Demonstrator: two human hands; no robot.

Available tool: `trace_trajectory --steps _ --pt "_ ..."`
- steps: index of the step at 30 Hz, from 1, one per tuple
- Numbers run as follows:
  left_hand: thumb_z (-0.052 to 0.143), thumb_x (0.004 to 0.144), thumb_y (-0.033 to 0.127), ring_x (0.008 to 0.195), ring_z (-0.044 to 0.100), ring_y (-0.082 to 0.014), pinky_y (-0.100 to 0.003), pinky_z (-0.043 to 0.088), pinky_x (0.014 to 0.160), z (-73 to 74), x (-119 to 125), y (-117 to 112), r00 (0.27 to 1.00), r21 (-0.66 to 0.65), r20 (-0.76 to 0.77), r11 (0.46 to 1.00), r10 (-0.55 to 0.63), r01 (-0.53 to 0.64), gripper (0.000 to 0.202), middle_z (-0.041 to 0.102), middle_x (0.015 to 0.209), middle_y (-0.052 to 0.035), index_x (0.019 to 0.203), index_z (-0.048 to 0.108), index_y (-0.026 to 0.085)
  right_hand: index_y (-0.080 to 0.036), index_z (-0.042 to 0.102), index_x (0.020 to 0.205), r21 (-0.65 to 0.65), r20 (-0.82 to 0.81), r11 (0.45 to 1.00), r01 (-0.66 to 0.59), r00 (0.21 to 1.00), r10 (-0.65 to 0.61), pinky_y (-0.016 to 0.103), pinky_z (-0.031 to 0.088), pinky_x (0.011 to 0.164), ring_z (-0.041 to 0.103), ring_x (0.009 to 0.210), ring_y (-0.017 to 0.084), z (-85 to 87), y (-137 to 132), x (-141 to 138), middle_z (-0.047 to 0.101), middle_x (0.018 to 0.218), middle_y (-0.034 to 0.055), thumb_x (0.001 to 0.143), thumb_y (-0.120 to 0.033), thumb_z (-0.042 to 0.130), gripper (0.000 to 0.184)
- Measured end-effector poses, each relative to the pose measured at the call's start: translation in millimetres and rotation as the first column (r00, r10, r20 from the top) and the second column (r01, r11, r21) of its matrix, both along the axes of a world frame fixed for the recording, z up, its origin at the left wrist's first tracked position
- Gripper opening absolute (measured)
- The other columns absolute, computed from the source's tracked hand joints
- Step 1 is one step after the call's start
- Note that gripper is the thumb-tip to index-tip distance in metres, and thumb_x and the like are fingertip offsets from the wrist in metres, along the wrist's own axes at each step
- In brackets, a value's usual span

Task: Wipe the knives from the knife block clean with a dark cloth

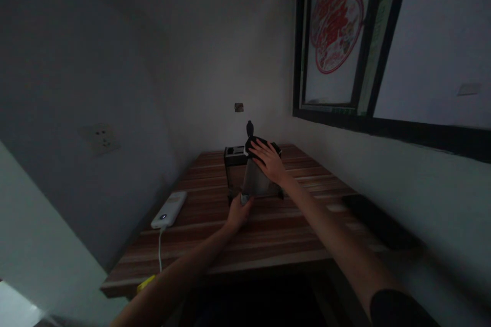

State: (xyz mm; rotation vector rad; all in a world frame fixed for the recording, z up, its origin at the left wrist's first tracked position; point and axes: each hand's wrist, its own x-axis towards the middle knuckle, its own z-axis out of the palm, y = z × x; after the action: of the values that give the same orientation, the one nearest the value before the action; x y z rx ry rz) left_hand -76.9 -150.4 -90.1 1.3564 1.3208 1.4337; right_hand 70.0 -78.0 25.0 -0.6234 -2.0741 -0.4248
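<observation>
A small glass tank with a black frame [233, 169] stands in the middle of a striped wooden desk [276, 235]. My right hand [269, 161] lies on top of the tank, fingers spread over a dark object [253, 142] resting on its rim. My left hand [238, 212] is at the tank's lower front edge, fingers curled around a small light thing [244, 197] I cannot make out. The room is dim.
A white power bank [169, 209] with a lit dot and a white cable lies on the desk's left side. A flat black object [378, 222] lies at the right. A wall socket [100, 137] is on the left wall; a dark-framed window [364, 112] with a red paper-cut is at right.
</observation>
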Motion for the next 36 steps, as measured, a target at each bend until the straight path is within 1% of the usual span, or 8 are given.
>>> trace_trajectory --steps 4,10,16,19,23,28,33,36 --pt "0.060 0.064 0.036 0.038 0.039 -0.0065 -0.017 0.030 0.040 -1.3 -1 2 1.000 0.015 -0.011 1.000 -0.005 0.005 0.023 0.041 0.042 0.0082 0.070 0.051 0.015 -0.022 0.040 0.125 0.016 0.040 1.000 -0.012 0.999 0.011 0.045 0.013 0.106 0.020 0.129 0.015 -14.0 -8 0 0.036 0.135 0.0017 0.088 -0.029 0.034 0.038" --pt "0.059 0.064 0.031 0.040 0.042 -0.0072 -0.017 0.033 0.041 -3.7 -1 5 1.000 0.032 -0.010 0.999 0.001 0.000 0.018 0.043 0.042 0.0073 0.070 0.052 0.015 -0.021 0.036 0.128 0.030 0.140 0.999 -0.030 0.990 0.025 0.046 0.016 0.105 0.018 0.130 0.017 -42.0 -24 -1 0.034 0.136 0.0030 0.087 -0.027 0.035 0.041" --pt "0.057 0.061 0.020 0.044 0.046 -0.0078 -0.017 0.036 0.043 -7.2 -3 7 1.000 0.055 -0.002 0.998 0.003 -0.003 0.010 0.052 0.049 0.0038 0.069 0.054 0.014 -0.021 0.033 0.129 0.026 0.264 0.998 -0.062 0.963 0.053 0.046 0.019 0.105 0.018 0.129 0.018 -69.4 -47 -4 0.033 0.136 0.0038 0.086 -0.027 0.038 0.044" --pt "0.055 0.057 0.013 0.049 0.050 -0.0099 -0.018 0.039 0.045 -9.1 -4 7 1.000 0.063 0.004 0.998 -0.002 0.002 0.013 0.057 0.053 0.0015 0.071 0.056 0.013 -0.020 0.032 0.130 0.004 0.293 0.997 -0.073 0.954 0.068 0.045 0.019 0.105 0.019 0.129 0.018 -79.9 -56 -6 0.034 0.136 0.0041 0.086 -0.027 0.038 0.045" --pt "0.052 0.055 0.011 0.054 0.054 -0.0128 -0.020 0.042 0.048 -10.9 -4 6 1.000 0.069 0.014 0.998 -0.011 0.010 0.017 0.060 0.057 -0.0010 0.072 0.057 0.012 -0.019 0.031 0.130 -0.014 0.274 0.998 -0.057 0.960 0.059 0.045 0.019 0.105 0.017 0.130 0.018 -84.8 -62 -9 0.032 0.136 0.0038 0.086 -0.028 0.037 0.045" --pt "0.051 0.053 0.009 0.065 0.056 -0.0143 -0.022 0.045 0.056 -12.8 -4 10 1.000 0.096 0.029 0.995 -0.008 0.006 0.025 0.064 0.070 -0.0035 0.077 0.059 0.011 -0.020 0.031 0.130 -0.026 0.262 0.999 -0.045 0.964 0.050 0.045 0.019 0.105 0.018 0.130 0.017 -82.9 -64 -10 0.033 0.136 0.0029 0.086 -0.027 0.038 0.045" --pt "0.052 0.054 0.011 0.062 0.056 -0.0144 -0.022 0.045 0.056 -11.9 -5 11 1.000 0.095 0.024 0.995 -0.005 0.003 0.023 0.064 0.067 -0.0034 0.076 0.058 0.011 -0.020 0.033 0.129 -0.020 0.261 0.999 -0.050 0.964 0.054 0.045 0.020 0.105 0.019 0.129 0.017 -81.3 -64 -9 0.034 0.136 0.0035 0.085 -0.025 0.040 0.045" --pt "0.054 0.054 0.010 0.062 0.056 -0.0153 -0.022 0.045 0.053 -10.7 -6 9 1.000 0.087 0.013 0.996 0.004 -0.006 0.020 0.063 0.062 -0.0028 0.073 0.059 0.012 -0.020 0.034 0.129 -0.013 0.265 0.998 -0.059 0.962 0.060 0.045 0.019 0.106 0.019 0.129 0.017 -80.5 -62 -8 0.035 0.135 0.0029 0.085 -0.026 0.039 0.044"
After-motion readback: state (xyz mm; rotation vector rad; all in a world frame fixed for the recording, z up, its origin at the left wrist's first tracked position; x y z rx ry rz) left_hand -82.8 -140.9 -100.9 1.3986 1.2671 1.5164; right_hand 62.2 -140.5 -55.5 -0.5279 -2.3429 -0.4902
